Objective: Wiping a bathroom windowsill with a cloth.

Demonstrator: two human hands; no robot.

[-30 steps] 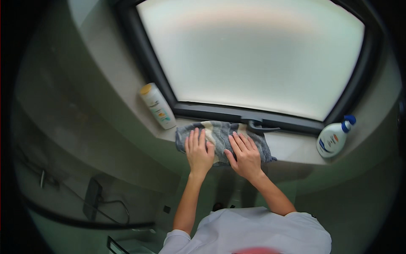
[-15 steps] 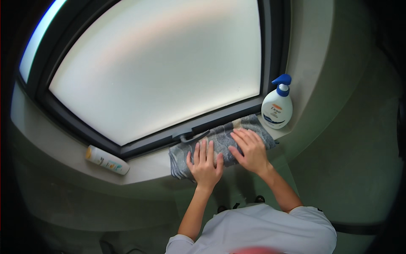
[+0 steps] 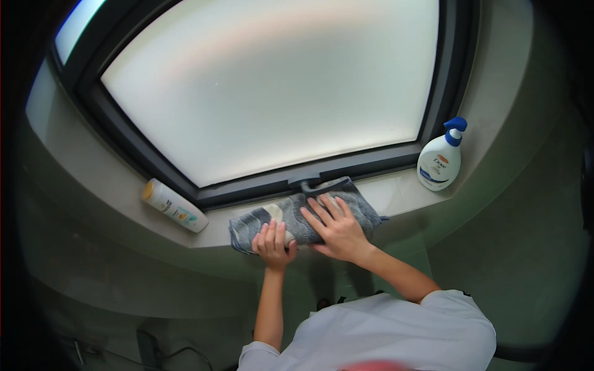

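Grey cloth is part-hidden by left hand (fingers bent, grip unclear) and right hand, fingers spread flat; pump bottle labelled.

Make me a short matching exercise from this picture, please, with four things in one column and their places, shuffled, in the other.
1. Grey patterned cloth
2. Yellow-capped bottle
3. Blue-pump bottle
4. Window handle

A. On the sill, right of the cloth
B. On the lower bar of the dark window frame
C. Under the left hand and right hand
D. On the sill, left of the cloth

Pairs: 1-C, 2-D, 3-A, 4-B
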